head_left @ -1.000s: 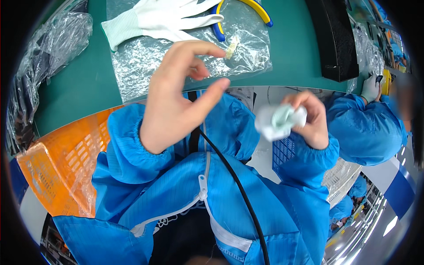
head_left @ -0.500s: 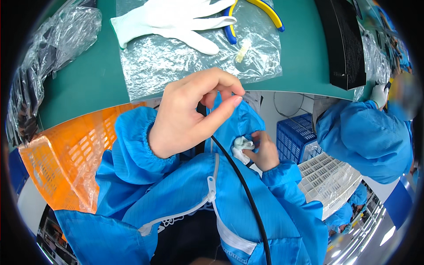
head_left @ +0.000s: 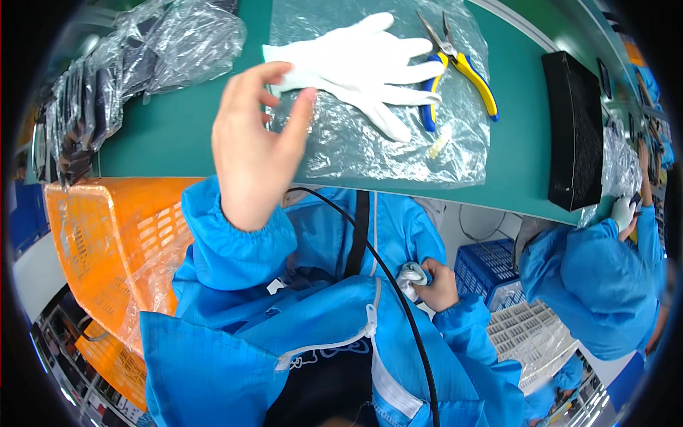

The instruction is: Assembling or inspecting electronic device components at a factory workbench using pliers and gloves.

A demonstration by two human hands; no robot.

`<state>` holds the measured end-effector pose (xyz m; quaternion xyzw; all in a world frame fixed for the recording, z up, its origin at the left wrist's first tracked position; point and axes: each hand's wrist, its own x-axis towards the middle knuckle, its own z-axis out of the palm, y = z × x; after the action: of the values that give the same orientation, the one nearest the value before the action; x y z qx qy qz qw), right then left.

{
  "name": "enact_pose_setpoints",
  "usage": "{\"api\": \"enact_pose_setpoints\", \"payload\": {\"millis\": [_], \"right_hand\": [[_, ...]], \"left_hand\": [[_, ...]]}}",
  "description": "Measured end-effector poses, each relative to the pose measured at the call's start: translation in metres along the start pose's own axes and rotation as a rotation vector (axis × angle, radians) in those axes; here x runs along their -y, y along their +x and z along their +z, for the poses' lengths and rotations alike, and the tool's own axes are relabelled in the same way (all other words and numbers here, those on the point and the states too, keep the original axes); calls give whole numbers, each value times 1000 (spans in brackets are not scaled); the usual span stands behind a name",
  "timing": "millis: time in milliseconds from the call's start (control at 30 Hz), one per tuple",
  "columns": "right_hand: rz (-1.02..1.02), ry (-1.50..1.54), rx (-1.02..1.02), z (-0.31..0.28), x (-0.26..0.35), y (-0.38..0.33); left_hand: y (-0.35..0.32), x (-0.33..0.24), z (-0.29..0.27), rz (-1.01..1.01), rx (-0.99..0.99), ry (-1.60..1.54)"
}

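Left hand (head_left: 252, 146) is up off the chest now, fingers spread and holding nothing, lifted over the near edge of the green table (head_left: 171, 142) just left of the white glove (head_left: 356, 60) lying on the clear plastic sheet (head_left: 384, 135). Right hand (head_left: 435, 282) has dropped low by the open blue jacket (head_left: 320, 313), fingers clamped on a crumpled white wad (head_left: 410, 276), where a second ago it was raised. Yellow-handled pliers (head_left: 459, 64) sit untouched at the far right of the sheet, so the wad is being put away, I'd judge.

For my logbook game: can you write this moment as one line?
left hand: open, raised above clear plastic sheet | right hand: clutching white wad at jacket | nearby: white glove
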<state>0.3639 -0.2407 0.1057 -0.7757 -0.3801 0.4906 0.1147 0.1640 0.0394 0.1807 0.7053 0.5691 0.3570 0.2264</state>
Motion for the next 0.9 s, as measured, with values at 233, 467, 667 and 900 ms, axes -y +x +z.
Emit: {"api": "enact_pose_setpoints", "payload": {"millis": [233, 467, 667, 900], "right_hand": [[175, 714, 726, -30, -48, 24], [36, 214, 564, -18, -41, 22], [-158, -320, -185, 14, -3, 8], [-264, -127, 6, -6, -26, 10]], "left_hand": [[17, 22, -9, -275, 50, 185], [26, 21, 4, -265, 53, 147], [30, 20, 9, -272, 65, 89], [30, 18, 15, -165, 35, -275]]}}
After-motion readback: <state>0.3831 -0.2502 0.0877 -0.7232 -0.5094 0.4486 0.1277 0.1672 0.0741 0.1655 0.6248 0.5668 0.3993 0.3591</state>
